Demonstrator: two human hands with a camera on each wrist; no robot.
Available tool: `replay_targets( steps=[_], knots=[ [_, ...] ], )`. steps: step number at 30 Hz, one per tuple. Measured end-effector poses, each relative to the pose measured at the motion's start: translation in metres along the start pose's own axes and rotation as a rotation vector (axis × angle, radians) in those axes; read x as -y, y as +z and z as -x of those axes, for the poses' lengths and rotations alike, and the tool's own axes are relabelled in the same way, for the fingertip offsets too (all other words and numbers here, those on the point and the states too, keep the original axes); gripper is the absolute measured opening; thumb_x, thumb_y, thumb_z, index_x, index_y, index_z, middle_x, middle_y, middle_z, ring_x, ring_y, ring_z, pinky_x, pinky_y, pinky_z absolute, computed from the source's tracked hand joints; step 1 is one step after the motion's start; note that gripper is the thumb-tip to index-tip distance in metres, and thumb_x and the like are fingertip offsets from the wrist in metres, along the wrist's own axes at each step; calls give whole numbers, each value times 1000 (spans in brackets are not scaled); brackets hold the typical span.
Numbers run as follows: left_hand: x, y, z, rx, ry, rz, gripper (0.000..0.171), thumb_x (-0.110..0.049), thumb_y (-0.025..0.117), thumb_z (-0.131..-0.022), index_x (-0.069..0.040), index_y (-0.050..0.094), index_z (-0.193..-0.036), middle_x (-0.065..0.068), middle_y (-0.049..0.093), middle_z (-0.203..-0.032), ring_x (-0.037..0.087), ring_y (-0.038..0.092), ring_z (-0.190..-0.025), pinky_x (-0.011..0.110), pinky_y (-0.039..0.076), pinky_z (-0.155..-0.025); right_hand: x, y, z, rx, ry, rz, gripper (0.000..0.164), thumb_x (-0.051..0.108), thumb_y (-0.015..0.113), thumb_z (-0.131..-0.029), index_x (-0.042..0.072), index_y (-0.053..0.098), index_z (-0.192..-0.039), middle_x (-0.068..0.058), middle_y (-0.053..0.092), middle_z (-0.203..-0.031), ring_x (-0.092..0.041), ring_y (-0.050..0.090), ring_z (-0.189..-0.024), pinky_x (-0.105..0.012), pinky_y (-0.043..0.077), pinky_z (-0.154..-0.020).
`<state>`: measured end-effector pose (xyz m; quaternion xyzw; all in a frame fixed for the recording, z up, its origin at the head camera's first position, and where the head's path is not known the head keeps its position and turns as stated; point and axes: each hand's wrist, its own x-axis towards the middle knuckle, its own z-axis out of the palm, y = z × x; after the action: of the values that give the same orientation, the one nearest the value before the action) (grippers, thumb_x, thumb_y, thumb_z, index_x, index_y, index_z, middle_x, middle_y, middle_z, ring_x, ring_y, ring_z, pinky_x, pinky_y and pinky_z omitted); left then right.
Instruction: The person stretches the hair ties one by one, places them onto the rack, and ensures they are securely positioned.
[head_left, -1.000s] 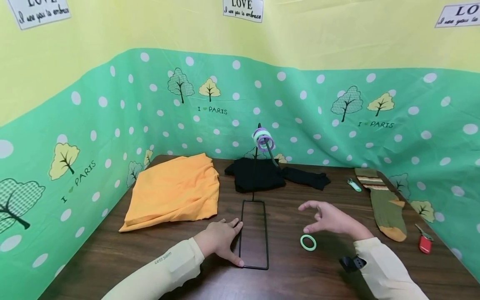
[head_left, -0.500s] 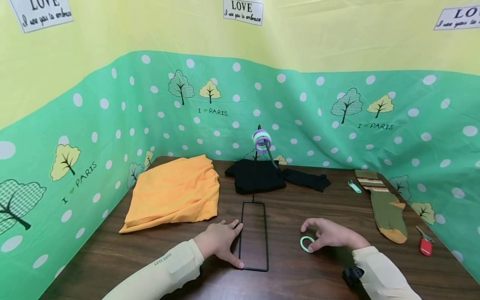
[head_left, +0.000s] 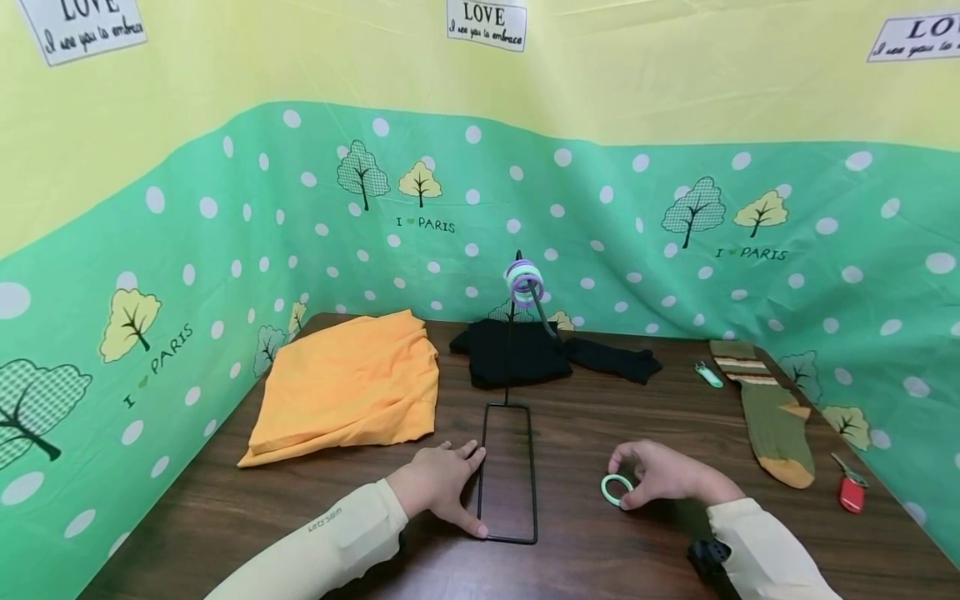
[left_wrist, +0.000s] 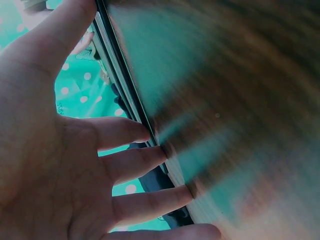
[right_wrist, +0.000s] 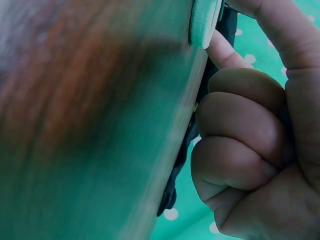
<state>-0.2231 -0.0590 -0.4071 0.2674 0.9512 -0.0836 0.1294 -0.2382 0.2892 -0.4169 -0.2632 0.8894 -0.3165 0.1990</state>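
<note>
Thumb and index finger of my right hand [head_left: 663,475] pinch the right side of a pale green hair tie [head_left: 605,493] low at the tabletop; its other fingers are curled in the right wrist view. The ring's fuzzy band [right_wrist: 202,25] shows at the top there. My left hand [head_left: 437,483] lies spread, fingers straight, its thumb and fingertips at the left side of a black wire stand's rectangular base [head_left: 533,475]. Several purple and pale green hair ties [head_left: 517,282] hang together on the stand's upper arm. Straight fingers [left_wrist: 135,162] meet the table edge-on in the left wrist view.
Folded orange cloth [head_left: 345,387] lies at the left. Black folded fabric [head_left: 517,354] and a black sock-like piece [head_left: 615,358] lie behind the base. Rightward are an olive sock [head_left: 776,425], a green tag [head_left: 708,374] and a red-handled key [head_left: 851,492]. Patterned curtain [head_left: 600,192] surrounds the table.
My right hand has come down from above the hair tie and now pinches it. The hair ties on the stand have settled closer together. My left hand has stayed in place.
</note>
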Motion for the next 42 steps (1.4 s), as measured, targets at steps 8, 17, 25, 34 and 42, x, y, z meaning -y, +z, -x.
replay_targets(
  steps=[8, 17, 25, 34, 42],
  knots=[
    [0, 1, 0, 1, -2, -3, 108, -84, 56, -58, -26, 30, -145, -5, 30, -151, 30, 45, -128, 41, 46, -93, -1, 2, 1, 4, 2, -1, 33, 16, 78, -68, 7, 56, -91, 5, 45, -68, 1, 30, -47, -16, 31, -48],
    [-1, 1, 1, 20, -8, -1, 109, -84, 56, -58, -27, 29, -146, -6, 29, -151, 30, 44, -128, 42, 47, -91, 4, 7, -2, -24, 1, 61, 31, 15, 77, -68, 9, 56, -90, 9, 42, -63, 2, 34, -46, -16, 32, -46],
    [-1, 0, 1, -1, -3, -7, 109, -84, 56, -57, -25, 30, -145, -4, 31, -150, 31, 46, -127, 41, 46, -92, 7, 6, -3, -29, 28, 107, 33, 20, 79, -67, 12, 56, -89, 7, 45, -68, 0, 36, -50, -18, 32, -48],
    [-1, -1, -1, 15, -4, -1, 109, -84, 55, -58, -25, 29, -146, -5, 28, -151, 30, 44, -129, 41, 46, -92, 11, 7, -6, -72, 54, 154, 22, 13, 73, -70, 12, 56, -84, 4, 51, -71, -1, 37, -49, -18, 32, -47],
    [-1, 0, 0, 17, -9, 5, 109, -84, 56, -58, -25, 29, -146, -5, 29, -151, 30, 44, -129, 41, 45, -94, 41, -8, 0, -196, -9, 189, 21, 13, 72, -73, 13, 56, -87, 1, 55, -80, 0, 34, -48, -20, 36, -49]
  ],
)
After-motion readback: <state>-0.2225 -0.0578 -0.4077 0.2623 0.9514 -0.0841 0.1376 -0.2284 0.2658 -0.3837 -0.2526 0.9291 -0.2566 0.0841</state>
